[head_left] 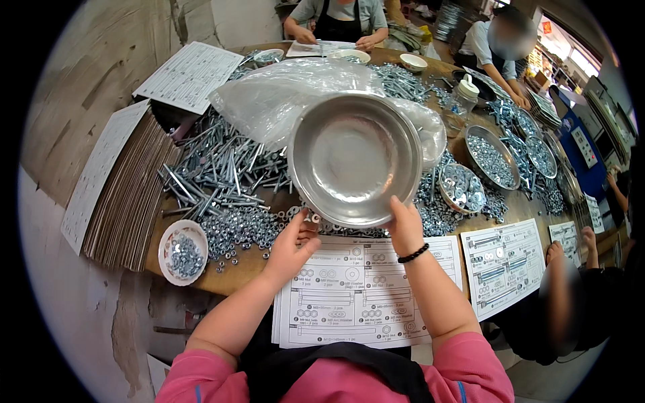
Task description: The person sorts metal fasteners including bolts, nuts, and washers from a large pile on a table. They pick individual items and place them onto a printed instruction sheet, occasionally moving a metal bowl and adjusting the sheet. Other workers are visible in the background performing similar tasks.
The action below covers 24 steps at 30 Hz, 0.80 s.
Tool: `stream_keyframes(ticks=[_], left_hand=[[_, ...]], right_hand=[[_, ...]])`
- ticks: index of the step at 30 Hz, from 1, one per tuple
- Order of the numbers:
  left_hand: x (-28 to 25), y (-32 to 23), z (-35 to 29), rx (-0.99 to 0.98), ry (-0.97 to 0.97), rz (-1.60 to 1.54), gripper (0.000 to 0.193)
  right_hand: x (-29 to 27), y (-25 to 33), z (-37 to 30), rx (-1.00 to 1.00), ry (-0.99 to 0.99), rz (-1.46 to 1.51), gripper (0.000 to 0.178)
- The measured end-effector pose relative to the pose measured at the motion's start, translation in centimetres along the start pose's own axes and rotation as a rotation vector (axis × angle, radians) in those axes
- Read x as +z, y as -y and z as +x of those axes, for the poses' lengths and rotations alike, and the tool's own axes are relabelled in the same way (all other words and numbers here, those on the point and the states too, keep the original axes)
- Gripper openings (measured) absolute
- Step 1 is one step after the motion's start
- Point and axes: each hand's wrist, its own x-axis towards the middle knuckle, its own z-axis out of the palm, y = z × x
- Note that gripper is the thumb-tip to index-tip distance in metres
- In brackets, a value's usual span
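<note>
A shiny steel bowl (353, 151) is raised over the middle of the table with its inside facing me; no parts show in it. My right hand (407, 232) grips its near right rim, with the thumb on the metal. My left hand (295, 245) is just below the bowl's near left side, thumb apart from the fingers and fingertips by the loose washers (310, 216). Whether it touches the bowl cannot be made out. Beneath my forearms lies a printed sheet (329, 329) with drawings of bolts, nuts and washers.
Loose nuts (235, 232) and long bolts (222, 158) cover the table's left side. A white bowl of nuts (183, 252), a cardboard stack (127, 195), a plastic bag (269, 94) and a bowl of washers (462, 188) stand around. Co-workers sit across and to the right.
</note>
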Motion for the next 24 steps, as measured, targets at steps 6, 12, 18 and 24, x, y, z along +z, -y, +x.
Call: stream_keyframes(ticks=[6,12,18,24], left_hand=[[-1.5,-2.4,-0.5,-0.379,-0.111,-0.234,0.043],[-3.9,-1.7,-3.2,-0.238,-0.232,-0.461,0.024],[-7.8,-2.2,-11.1,-0.162,-0.616,-0.567,0.019],[-13.5,-1.4,-23.6,0.181,-1.291,-0.444,0.020]], right_hand=[[-0.4,-1.0,-2.1,0.090,0.086,-0.135,0.029],[1.2,-2.1,-3.8,-0.064,0.288,-0.215,0.027],[5.0,-2.4,-4.0,-0.182,0.770,-0.136,0.051],[6.1,-1.5,-2.8,-0.170,0.724,-0.282,0.050]])
